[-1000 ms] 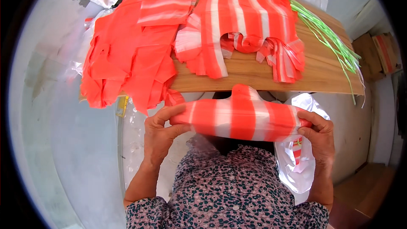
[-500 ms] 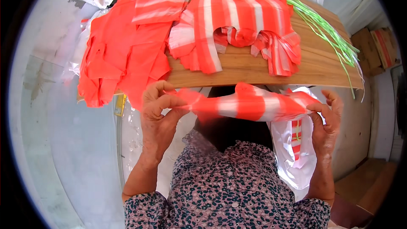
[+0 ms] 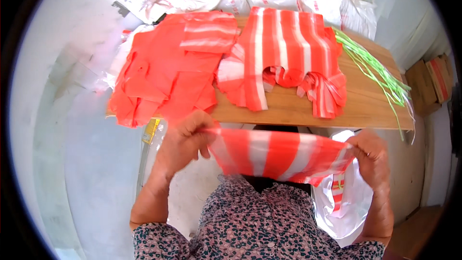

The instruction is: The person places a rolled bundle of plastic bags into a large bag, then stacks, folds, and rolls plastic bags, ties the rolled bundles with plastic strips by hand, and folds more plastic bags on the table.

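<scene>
Wood-grain counter [image 3: 365, 103], front edge bowed by the lens. Left end: loose pile of red plastic sheets [image 3: 161, 62], spilling past the front edge, with a folded red-and-white piece [image 3: 210, 33] on top. Middle: red-and-white striped plastic stack [image 3: 296, 43], cut-out facing front; right: green strings [image 3: 373, 65], ends hanging over the edge.

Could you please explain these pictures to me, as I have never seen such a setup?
There is no machine here, only a person's bare hands. The pictures come from one wide fisheye camera worn on the head, looking down, so straight edges bend near the rim. On the wooden table lie a red pile, a striped pile to its right, and green strands at far right. The left hand and right hand hold striped plastic between them.
</scene>
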`<state>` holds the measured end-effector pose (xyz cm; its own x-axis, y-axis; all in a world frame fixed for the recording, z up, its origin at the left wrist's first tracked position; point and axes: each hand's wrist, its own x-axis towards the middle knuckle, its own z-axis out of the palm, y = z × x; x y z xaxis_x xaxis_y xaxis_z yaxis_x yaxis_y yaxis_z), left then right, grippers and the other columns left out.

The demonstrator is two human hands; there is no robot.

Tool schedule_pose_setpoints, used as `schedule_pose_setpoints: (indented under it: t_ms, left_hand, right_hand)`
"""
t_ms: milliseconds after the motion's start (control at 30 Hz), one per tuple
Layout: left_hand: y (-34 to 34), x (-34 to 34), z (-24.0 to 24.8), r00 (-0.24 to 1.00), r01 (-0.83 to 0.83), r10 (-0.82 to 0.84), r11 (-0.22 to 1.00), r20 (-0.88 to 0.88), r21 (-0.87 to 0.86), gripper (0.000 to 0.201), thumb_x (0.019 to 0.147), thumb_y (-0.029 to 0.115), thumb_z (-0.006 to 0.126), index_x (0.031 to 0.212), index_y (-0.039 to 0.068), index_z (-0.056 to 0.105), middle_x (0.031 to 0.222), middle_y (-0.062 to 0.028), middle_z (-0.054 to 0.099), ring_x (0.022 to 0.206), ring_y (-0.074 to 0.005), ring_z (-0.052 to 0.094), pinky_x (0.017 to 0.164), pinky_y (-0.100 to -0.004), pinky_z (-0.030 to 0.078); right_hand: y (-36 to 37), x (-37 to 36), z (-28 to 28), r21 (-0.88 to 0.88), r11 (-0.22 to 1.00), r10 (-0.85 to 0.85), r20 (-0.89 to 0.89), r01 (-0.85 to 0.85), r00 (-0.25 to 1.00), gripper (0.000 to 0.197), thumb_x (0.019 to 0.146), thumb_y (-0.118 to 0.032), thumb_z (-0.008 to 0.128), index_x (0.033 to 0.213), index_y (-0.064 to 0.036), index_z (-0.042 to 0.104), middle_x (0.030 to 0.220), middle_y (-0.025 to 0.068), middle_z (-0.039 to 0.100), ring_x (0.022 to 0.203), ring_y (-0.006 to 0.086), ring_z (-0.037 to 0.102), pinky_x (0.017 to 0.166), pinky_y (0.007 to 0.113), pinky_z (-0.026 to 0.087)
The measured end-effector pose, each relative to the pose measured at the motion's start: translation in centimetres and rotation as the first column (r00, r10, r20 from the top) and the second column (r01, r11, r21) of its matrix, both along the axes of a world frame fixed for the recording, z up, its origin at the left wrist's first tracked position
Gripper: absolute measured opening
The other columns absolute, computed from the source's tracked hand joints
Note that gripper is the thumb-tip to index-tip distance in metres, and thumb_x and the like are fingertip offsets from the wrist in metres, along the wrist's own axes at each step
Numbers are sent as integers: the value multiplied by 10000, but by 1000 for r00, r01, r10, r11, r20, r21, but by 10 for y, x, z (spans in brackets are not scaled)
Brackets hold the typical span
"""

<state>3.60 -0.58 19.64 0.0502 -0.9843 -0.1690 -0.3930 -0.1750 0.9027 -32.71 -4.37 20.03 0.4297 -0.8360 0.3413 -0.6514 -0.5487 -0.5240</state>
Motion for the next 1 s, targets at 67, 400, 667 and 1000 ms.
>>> schedule_pose_setpoints:
  t_ms: [67, 400, 667, 1000]
  left_hand:
    - [-7, 25, 17, 990, -34, 26, 998, -137, -59, 118, 798, -53, 563, 854, 45, 598, 758, -42, 614, 622, -124, 621, 498, -226, 480]
    - [-73, 98, 122, 966, -181, 254, 501, -56, -846, 57, 876, 26, 559, 823, 40, 574, 891, -44, 639, 823, -149, 625, 856, -282, 465]
    - [-79, 151, -113, 894, -239, 444, 574, 53, -783, 160, 813, -139, 440, 863, 3, 494, 1003, -96, 629, 935, -184, 587, 826, -265, 468]
    - [-49, 112, -163, 681, -201, 627, 657, 379, -726, 111, 796, -8, 530, 898, 32, 552, 1104, -154, 605, 1073, -309, 553, 942, -402, 413]
  right_hand:
    - [-19, 15, 20, -83, 996, -17, -58, 12, 998, 56, 743, -10, 650, 783, 0, 612, 672, 93, 551, 634, 244, 524, 591, 320, 420]
    - [-150, 150, 95, -694, 701, 150, 368, 164, 918, 84, 814, -27, 588, 890, -31, 624, 773, 115, 597, 697, 249, 590, 672, 309, 477]
    - [-158, 188, -86, -724, 681, 136, -26, -113, 990, 112, 721, -3, 562, 824, -44, 577, 780, 96, 527, 761, 259, 532, 702, 376, 412]
    - [-135, 176, -144, -602, 784, 113, -103, -153, 988, 105, 702, -23, 589, 805, -46, 583, 797, 66, 519, 786, 245, 519, 753, 370, 392]
